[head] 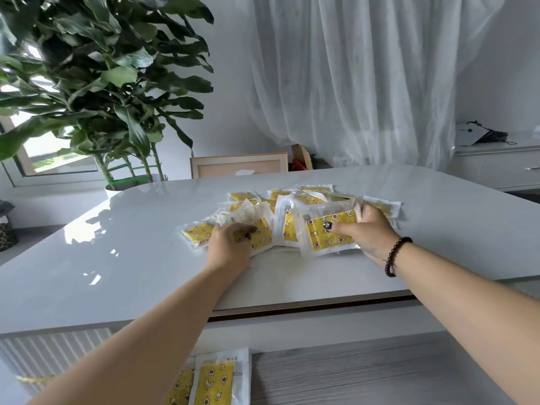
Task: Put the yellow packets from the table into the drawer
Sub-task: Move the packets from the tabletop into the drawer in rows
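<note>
Packets (295,211) of yellow star-and-moon print in clear wrap lie heaped on the white glossy surface (146,258), the pile spreading from about 9 o'clock to 3 o'clock of its own centre. Left hand (230,244) sits at the 8 o'clock edge of the heap, fingers curled down onto a packet (260,232) there, apparently pinching it; the exact hold is partly hidden. Right hand (365,229) sits at the 4 o'clock side, thumb over the face and fingers round the far edge of an upright-tilted packet (327,232), gripping it. Dark bead bracelet (394,255) on the right wrist.

Drawer (350,375) open below the near edge of the surface, at 6 o'clock of the view, grey wood-grain floor visible; two more yellow packets (216,378) lie flat in its left part, partly covered by the left forearm.

Large leafy potted plant (96,68) at 10 o'clock beyond the surface. White sheer curtain (365,77) at 1 o'clock. Framed panel (239,166) leaning behind the far edge at 12 o'clock.
</note>
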### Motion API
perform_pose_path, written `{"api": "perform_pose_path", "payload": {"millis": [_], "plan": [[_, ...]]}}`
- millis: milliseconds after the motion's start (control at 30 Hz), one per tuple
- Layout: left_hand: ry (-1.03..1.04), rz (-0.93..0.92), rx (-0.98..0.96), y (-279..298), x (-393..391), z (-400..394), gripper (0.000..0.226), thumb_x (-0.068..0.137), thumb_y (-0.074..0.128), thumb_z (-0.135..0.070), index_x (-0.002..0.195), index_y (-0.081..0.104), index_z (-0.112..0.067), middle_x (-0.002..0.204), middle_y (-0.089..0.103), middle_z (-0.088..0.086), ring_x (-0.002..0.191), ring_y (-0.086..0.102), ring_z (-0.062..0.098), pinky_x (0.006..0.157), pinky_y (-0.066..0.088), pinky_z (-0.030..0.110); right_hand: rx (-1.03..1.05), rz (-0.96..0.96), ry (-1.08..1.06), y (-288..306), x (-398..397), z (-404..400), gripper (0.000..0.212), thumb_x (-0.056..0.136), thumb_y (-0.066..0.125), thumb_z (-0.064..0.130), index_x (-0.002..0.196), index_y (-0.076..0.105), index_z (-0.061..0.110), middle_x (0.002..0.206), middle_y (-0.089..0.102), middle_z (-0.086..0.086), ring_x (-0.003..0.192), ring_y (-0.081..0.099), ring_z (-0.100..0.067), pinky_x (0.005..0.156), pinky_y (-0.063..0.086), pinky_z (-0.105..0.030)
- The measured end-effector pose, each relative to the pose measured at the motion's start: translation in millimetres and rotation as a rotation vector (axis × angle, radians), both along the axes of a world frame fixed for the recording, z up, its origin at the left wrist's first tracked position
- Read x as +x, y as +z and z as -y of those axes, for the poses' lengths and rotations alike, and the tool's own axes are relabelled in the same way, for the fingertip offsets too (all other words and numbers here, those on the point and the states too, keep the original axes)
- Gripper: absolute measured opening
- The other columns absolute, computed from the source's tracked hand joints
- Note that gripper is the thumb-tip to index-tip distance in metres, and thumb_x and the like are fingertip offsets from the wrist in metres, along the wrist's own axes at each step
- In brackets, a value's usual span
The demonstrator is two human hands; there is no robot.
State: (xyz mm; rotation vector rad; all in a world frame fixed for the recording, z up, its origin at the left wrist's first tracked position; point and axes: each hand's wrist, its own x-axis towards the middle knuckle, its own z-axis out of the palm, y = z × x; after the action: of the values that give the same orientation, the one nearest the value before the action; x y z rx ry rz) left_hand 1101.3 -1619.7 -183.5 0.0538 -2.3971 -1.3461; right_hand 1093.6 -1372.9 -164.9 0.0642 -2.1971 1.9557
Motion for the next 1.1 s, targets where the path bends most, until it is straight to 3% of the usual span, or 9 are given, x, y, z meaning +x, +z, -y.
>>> {"api": "perform_pose_path", "payload": {"millis": [100,200,300,400,567,700,800,900,1100], "plan": [[-0.069,-0.013,0.038,3,7,-3,0.029,0.081,0.055,-0.011,0.093,0.075,-0.028,0.108,0.065,0.000,0.101,0.059,0.017,0.089,0.050,0.024,-0.138,0.058,0.055,-9,6,11,0.035,0.074,0.070,-0.012,0.098,0.058,0.009,0.116,0.065,-0.010,0.109,0.062,-0.026,0.097,0.049,-0.046],[-0.171,-0.024,0.127,9,16,-6,0.017,0.088,0.058,-0.013,0.081,0.072,-0.021,0.079,0.067,-0.010,0.074,0.059,0.001,0.062,0.042,0.005,-0.230,0.081,0.055,-12,8,24,0.034,0.076,0.069,-0.011,0.093,0.056,0.015,0.104,0.068,-0.007,0.096,0.066,-0.023,0.099,0.046,-0.045],[-0.186,-0.015,0.037,5,14,-6,0.016,0.087,0.063,-0.017,0.073,0.069,-0.014,0.062,0.060,-0.007,0.059,0.053,0.007,0.056,0.041,0.016,-0.301,0.101,0.089,-11,11,36,0.031,0.079,0.067,-0.010,0.094,0.056,0.016,0.099,0.068,-0.005,0.092,0.066,-0.018,0.090,0.051,-0.040],[-0.155,-0.008,-0.034,4,11,-6,0.015,0.087,0.064,-0.017,0.073,0.068,-0.019,0.064,0.059,-0.005,0.058,0.049,0.010,0.050,0.037,0.014,-0.324,0.055,-0.003,-5,8,40,0.025,0.081,0.069,-0.002,0.093,0.056,0.015,0.095,0.067,-0.002,0.082,0.066,-0.010,0.068,0.054,-0.027],[-0.129,-0.010,0.067,4,11,-3,0.017,0.090,0.062,-0.017,0.075,0.068,-0.023,0.073,0.066,-0.001,0.066,0.055,0.014,0.059,0.043,0.023,-0.468,-0.002,-0.348,9,-10,28,0.024,0.073,0.071,0.004,0.084,0.053,0.017,0.104,0.066,-0.013,0.095,0.067,-0.031,0.088,0.054,-0.050],[-0.113,-0.011,0.061,5,10,-4,0.015,0.090,0.061,-0.018,0.078,0.069,-0.023,0.076,0.068,0.002,0.069,0.056,0.017,0.060,0.043,0.025,-0.635,0.049,-0.224,11,-9,27,0.051,0.070,0.063,-0.016,0.117,0.053,0.000,0.111,0.064,-0.020,0.091,0.067,-0.033,0.086,0.053,-0.054],[-0.129,-0.011,-0.003,5,12,-6,0.012,0.090,0.062,-0.020,0.083,0.072,-0.018,0.078,0.069,0.008,0.068,0.054,0.018,0.059,0.041,0.025,-0.400,0.109,-0.124,-5,-1,40,0.047,0.074,0.067,-0.012,0.118,0.054,-0.001,0.113,0.064,-0.018,0.100,0.064,-0.031,0.093,0.050,-0.050],[-0.148,-0.025,-0.041,6,12,-8,0.015,0.090,0.064,-0.025,0.084,0.073,-0.014,0.076,0.067,0.005,0.066,0.053,0.016,0.056,0.040,0.023,0.005,0.129,-0.146,-16,4,55,0.060,0.076,0.074,0.014,0.128,0.046,0.005,0.125,0.054,-0.009,0.115,0.054,-0.025,0.097,0.046,-0.043],[-0.256,-0.088,-0.076,2,13,-6,0.028,0.087,0.067,-0.031,0.068,0.062,-0.012,0.063,0.046,-0.001,0.055,0.037,0.009,0.050,0.031,0.017,0.172,0.080,-0.106,-17,5,59,0.070,0.078,0.074,0.028,0.137,0.040,0.009,0.136,0.048,-0.006,0.123,0.048,-0.023,0.100,0.044,-0.038]]}}
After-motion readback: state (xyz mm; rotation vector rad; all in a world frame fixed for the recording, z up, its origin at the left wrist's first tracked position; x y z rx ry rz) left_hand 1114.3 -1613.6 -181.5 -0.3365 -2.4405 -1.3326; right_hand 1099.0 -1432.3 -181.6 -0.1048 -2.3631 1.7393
